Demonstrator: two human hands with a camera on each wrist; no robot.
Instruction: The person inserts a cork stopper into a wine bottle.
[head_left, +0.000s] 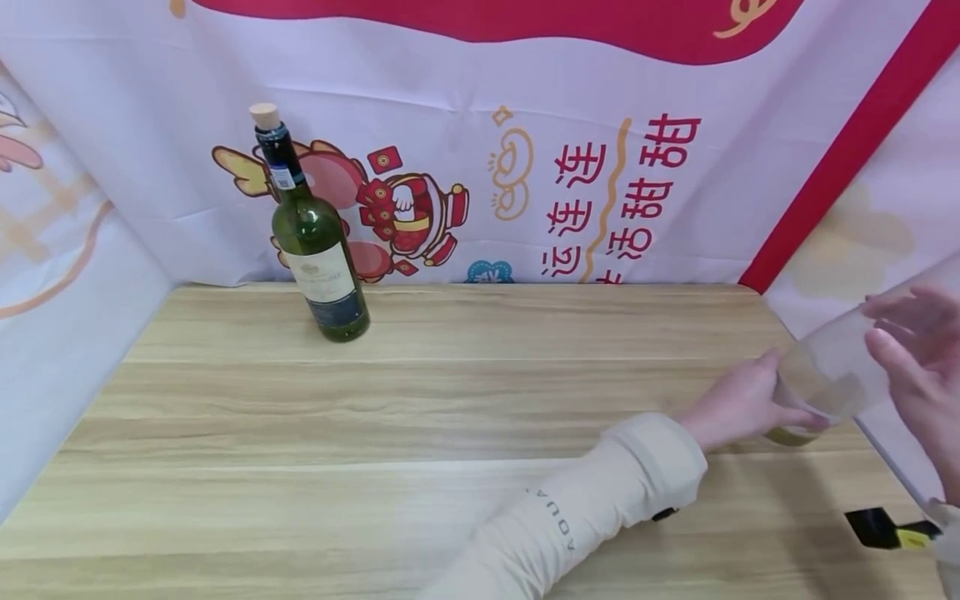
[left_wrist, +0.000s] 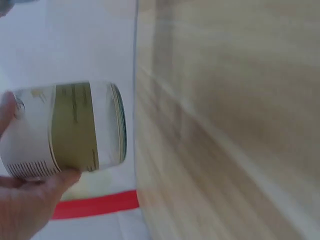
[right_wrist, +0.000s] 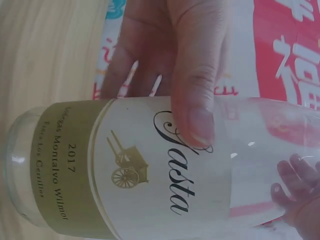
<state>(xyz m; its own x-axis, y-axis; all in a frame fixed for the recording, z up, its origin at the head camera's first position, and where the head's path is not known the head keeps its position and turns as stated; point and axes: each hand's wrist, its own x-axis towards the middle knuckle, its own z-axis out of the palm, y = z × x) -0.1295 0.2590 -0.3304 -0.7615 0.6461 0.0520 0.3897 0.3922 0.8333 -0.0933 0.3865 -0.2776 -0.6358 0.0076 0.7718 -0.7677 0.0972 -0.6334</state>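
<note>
A clear glass wine bottle (head_left: 832, 367) with a white and olive-gold label (right_wrist: 137, 170) is held tilted at the right side, its base low and its upper end running off the head view. My left hand (head_left: 731, 404) grips it near the base; the thumb presses on the label in the right wrist view. Close to the bottle's upper part is my right hand (head_left: 926, 379), with fingers apart and thumb extended. Through the clear glass in the right wrist view, fingers of the right hand (right_wrist: 300, 195) show spread; whether they touch the glass is unclear.
Upright at the back left of the wooden table (head_left: 450, 392) stands a green wine bottle (head_left: 318, 250) with a cork (head_left: 264, 115) in its neck. Printed white and red cloth (head_left: 450, 83) hangs behind the table and along its sides.
</note>
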